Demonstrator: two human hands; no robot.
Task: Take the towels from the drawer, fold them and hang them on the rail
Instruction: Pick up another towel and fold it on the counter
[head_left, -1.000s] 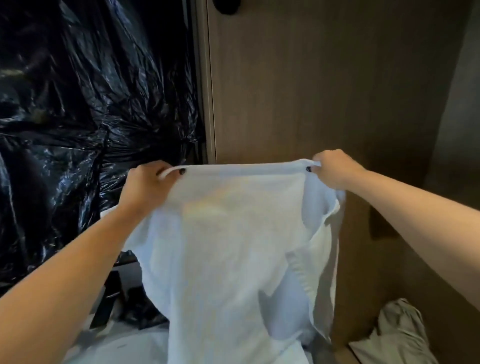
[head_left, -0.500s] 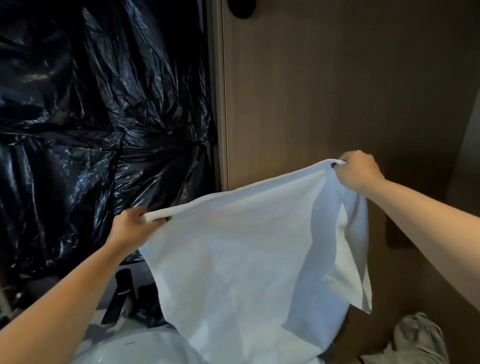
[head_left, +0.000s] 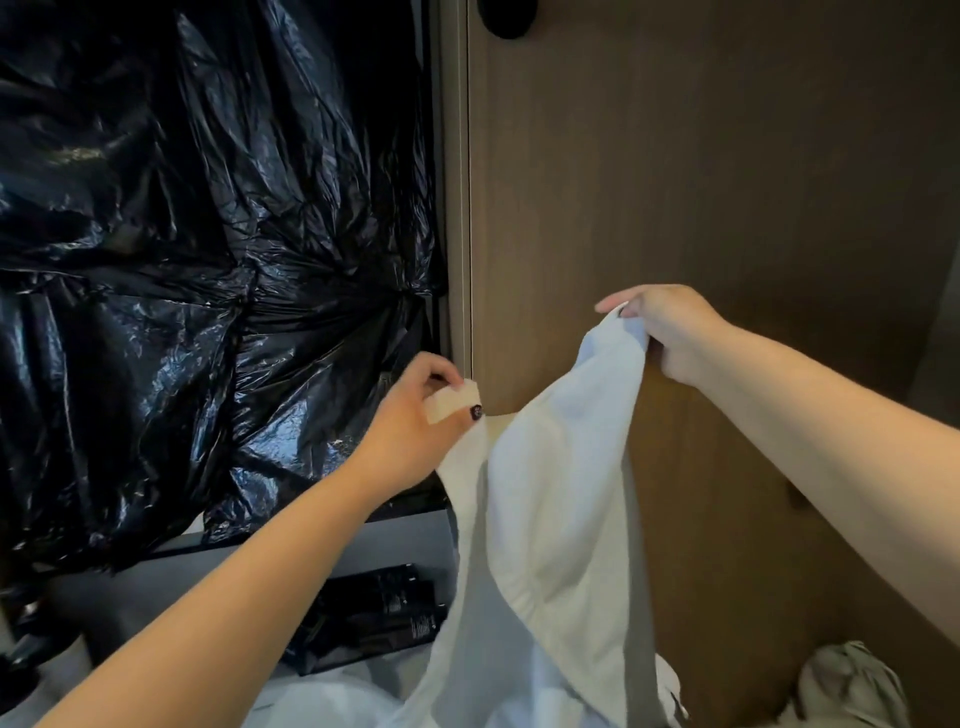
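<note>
A white towel (head_left: 550, 519) hangs in front of me, sagging in a fold between my two hands. My left hand (head_left: 415, 426) pinches one top corner near the door frame, lower and to the left. My right hand (head_left: 670, 327) grips the other top corner, higher, in front of the brown wooden panel. The towel's lower part drops out of the bottom of the view. No rail or drawer shows.
Crinkled black plastic sheeting (head_left: 208, 260) fills the left half. A brown wooden panel (head_left: 701, 182) with a dark round knob (head_left: 506, 18) fills the right. Black boxes (head_left: 379, 618) lie below on a grey ledge. A crumpled grey-white cloth (head_left: 852, 686) sits at the bottom right.
My hands have come closer together: the left rose and moved right, the right shifted left. The towel, spread flat before, now sags folded between them.
</note>
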